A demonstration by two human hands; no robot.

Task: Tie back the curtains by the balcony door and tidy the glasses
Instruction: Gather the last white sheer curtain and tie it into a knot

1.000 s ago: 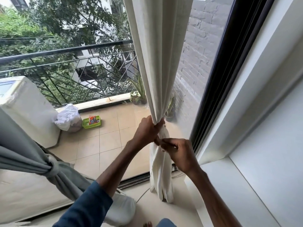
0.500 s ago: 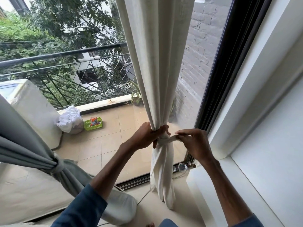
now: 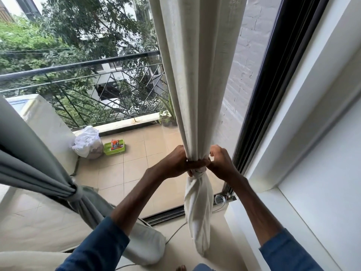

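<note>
Grey curtain (image 3: 35, 165) near L, already tied back. Small clear item (image 3: 219, 198), maybe a glass, by door track (image 3: 164, 217). White curtain (image 3: 197, 75) hangs at balcony glass. L hand (image 3: 175, 163) wraps round its gathered waist. R hand (image 3: 222, 165), fingers curled, pinches fabric there.

Cream curtain (image 3: 197, 75), grey curtain (image 3: 29, 157), green basket (image 3: 115, 151), blue sleeves (image 3: 95, 249).

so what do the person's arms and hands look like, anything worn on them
Both the left hand and the right hand are bare: no gloves, rings or watch show. The forearms are uncovered too. The left sleeve and the right sleeve are dark blue fabric, pushed up and bunched near the elbows, with no visible markings.
</note>
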